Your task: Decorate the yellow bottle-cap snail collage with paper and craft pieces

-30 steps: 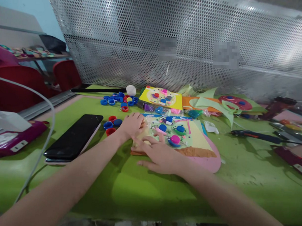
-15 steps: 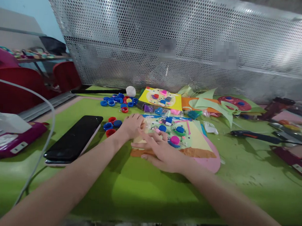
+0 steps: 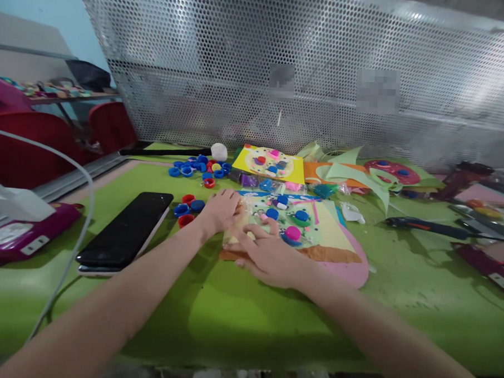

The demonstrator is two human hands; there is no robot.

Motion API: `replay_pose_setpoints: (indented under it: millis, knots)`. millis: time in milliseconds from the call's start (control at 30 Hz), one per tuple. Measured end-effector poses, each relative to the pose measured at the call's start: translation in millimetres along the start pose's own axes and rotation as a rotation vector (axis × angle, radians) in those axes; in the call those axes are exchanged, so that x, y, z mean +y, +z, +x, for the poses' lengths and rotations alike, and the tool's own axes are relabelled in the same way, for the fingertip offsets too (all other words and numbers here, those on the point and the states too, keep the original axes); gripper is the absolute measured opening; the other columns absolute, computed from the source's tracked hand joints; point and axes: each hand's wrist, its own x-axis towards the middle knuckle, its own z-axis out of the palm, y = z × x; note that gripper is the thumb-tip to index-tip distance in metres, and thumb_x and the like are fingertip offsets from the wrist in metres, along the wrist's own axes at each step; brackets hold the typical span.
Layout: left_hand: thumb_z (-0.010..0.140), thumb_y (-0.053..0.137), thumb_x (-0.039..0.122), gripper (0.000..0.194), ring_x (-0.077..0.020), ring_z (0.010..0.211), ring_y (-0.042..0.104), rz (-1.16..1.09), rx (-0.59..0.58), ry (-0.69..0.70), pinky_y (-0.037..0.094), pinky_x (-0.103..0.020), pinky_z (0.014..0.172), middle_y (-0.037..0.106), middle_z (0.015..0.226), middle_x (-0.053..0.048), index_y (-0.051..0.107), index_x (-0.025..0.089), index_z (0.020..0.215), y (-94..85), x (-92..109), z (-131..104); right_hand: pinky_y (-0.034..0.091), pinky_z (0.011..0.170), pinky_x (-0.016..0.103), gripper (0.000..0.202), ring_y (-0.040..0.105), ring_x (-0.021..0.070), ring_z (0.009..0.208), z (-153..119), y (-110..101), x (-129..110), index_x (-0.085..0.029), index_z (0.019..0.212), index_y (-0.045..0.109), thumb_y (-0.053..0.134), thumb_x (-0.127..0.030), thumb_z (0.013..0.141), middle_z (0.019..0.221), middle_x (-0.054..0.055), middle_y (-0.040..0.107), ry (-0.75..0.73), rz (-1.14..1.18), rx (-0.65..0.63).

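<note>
A paper collage (image 3: 333, 237) with blue, green and pink bottle caps and a brown strip along its bottom lies in front of me. My left hand (image 3: 221, 211) rests at its left edge, fingers bent and pressed together. Clear crinkled plastic (image 3: 246, 204) shows beside those fingertips; what they hold is hidden. Over the collage's lower left part lies my right hand (image 3: 274, 258), palm down with its fingers apart. Its index finger reaches toward the left hand. Left of my left hand sit several red and blue cap rings (image 3: 183, 210).
Two stacked phones (image 3: 127, 231) and a purple power strip (image 3: 37, 232) with a white cable are at left. More caps (image 3: 200, 165), a yellow collage (image 3: 245, 161) and small clay bags (image 3: 266, 185) lie behind. A glue gun (image 3: 426, 226) is at right, before a perforated metal panel (image 3: 241, 55).
The right hand's fingers have shifted slightly on the collage, its middle finger bending more. The left hand stays at the left edge.
</note>
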Motion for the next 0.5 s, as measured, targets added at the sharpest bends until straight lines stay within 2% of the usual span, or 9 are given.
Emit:
replay_pose_setpoints:
  millis: [200, 333, 500]
  knots:
    - [0.079, 0.048, 0.025, 0.02, -0.0262, 0.096, 0.05, -0.012, -0.007, -0.004, 0.042, -0.037, 0.08, 0.055, 0.102, -0.012, 0.053, 0.015, 0.096, -2.6, 0, -1, 0.02, 0.1, 0.059, 0.055, 0.044, 0.0288, 0.113, -4, 2, 0, -0.006, 0.139, 0.029, 0.027, -0.04, 0.096, 0.101, 0.018, 0.062, -0.043, -0.148, 0.036]
    - [0.081, 0.047, 0.027, 0.021, -0.0263, 0.097, 0.05, -0.018, 0.004, -0.008, 0.042, -0.038, 0.082, 0.055, 0.103, -0.012, 0.053, 0.016, 0.097, -2.8, 1, -1, 0.021, 0.098, 0.063, 0.063, 0.048, 0.0293, 0.108, -8, 3, 0, -0.005, 0.143, 0.019, 0.03, -0.045, 0.095, 0.09, 0.016, 0.063, -0.059, -0.21, 0.053]
    - [0.083, 0.044, 0.027, 0.021, -0.0263, 0.097, 0.05, -0.021, 0.007, -0.002, 0.041, -0.039, 0.083, 0.055, 0.103, -0.012, 0.053, 0.015, 0.097, -3.2, 1, -1, 0.021, 0.1, 0.061, 0.064, 0.047, 0.0279, 0.107, -11, 2, -1, -0.006, 0.144, 0.017, 0.029, -0.045, 0.095, 0.089, 0.015, 0.065, -0.07, -0.261, 0.048]
